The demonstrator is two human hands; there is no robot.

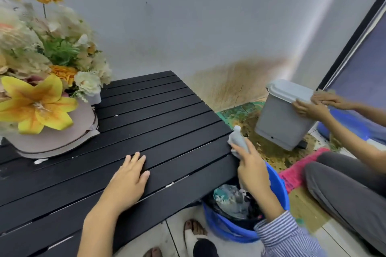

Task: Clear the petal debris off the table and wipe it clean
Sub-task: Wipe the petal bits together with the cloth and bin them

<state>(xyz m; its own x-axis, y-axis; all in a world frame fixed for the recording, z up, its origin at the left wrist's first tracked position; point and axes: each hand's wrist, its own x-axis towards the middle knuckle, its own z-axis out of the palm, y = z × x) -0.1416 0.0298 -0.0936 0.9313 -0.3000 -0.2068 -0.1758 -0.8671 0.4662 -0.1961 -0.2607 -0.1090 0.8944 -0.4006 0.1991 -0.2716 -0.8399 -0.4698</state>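
1. Fingers of your left hand point(130, 175) lie straight and slightly apart, flat on the black slatted tabletop point(158, 110), steadying it and holding nothing.
2. Fingers of your right hand point(251, 166) curl round a crumpled pale grey-white wiping cloth point(238, 141), gripped at the table's right edge, directly above the round blue plastic bucket point(279, 192) lined with a dark bag of scraps.
3. Petal debris survives only as small white flecks point(40, 160): one beside the pink round flower box point(56, 137) holding the yellow-and-cream bouquet point(38, 102), others caught in the slat gaps near the front edge.
4. Judged from this, you are mid-wipe, sweeping crumbs off the edge toward the bucket.
5. Your next pass calls for carrying the cloth back leftward to the fleck by the box, pressing into the gaps without nudging the arrangement.
6. Beyond, a second person's hands point(313, 104) rest on a grey lidded pedal bin point(279, 119) on the stained floor.
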